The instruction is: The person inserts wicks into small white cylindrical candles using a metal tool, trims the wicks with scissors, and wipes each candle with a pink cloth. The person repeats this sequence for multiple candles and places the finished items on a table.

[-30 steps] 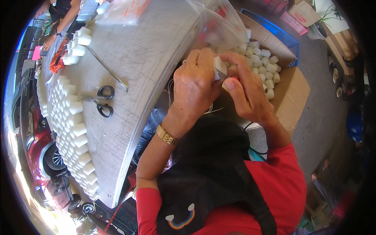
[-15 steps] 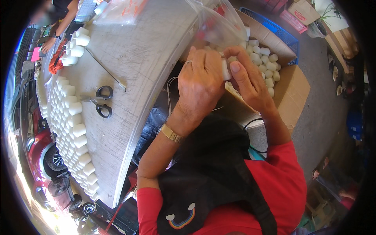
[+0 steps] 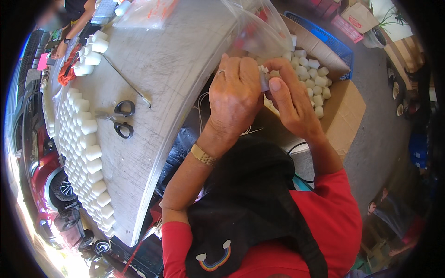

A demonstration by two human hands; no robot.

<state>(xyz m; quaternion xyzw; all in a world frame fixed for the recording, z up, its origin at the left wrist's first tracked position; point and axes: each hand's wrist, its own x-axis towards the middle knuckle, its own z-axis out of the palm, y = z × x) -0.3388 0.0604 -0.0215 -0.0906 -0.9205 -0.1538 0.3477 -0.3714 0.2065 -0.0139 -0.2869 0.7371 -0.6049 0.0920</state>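
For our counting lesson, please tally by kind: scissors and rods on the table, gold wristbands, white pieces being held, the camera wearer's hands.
Scissors: 1
Rod: 1
Gold wristband: 1
Held white piece: 1
Left hand and right hand: 2
Total: 6

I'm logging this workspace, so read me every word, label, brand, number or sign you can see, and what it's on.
Nothing reads clearly.
Clear bag on the table: orange print, blurred.
Small brown box, upper right: red label, too small.
Pink box beside it: print too small.
Apron: rainbow picture, no words visible.
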